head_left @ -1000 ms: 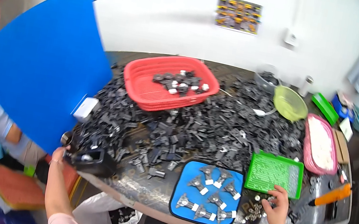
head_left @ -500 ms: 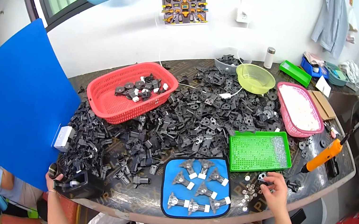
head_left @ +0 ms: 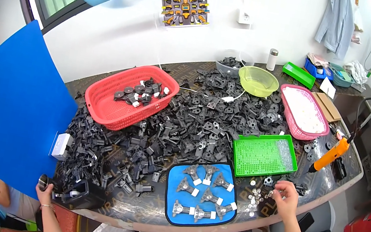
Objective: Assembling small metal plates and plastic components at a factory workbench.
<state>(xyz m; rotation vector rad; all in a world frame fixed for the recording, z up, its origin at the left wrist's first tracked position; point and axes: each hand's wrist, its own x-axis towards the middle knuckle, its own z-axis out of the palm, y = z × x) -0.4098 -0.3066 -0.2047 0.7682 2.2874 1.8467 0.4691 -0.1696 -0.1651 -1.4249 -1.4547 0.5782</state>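
At the table's front left edge my left hand point(head_left: 44, 194) is closed on a dark, shiny ring-shaped object point(head_left: 42, 182). It is beside a black tape dispenser point(head_left: 85, 195) with a pale roll in it. My right hand point(head_left: 285, 203) has thumb and fingertips pinched together over small round metallic pieces point(head_left: 254, 198) near the front right edge. Whatever lies between those fingertips is too small to make out. To its left a blue mat point(head_left: 175, 184) carries several dark fittings with white ends point(head_left: 209, 196), laid in rows.
Loose black parts point(head_left: 189, 121) are heaped across the table. Around them stand a red basket point(head_left: 98, 105), green tray point(head_left: 262, 172), yellow basket point(head_left: 256, 89) and pink basket point(head_left: 308, 136). An orange electric screwdriver point(head_left: 330, 155) hangs at right; a blue panel point(head_left: 13, 105) rises at left.
My left hand has shifted a little left with the ring-shaped object, away from the dispenser. My right fingers have dropped toward the small metallic pieces. The whole view has moved slightly.
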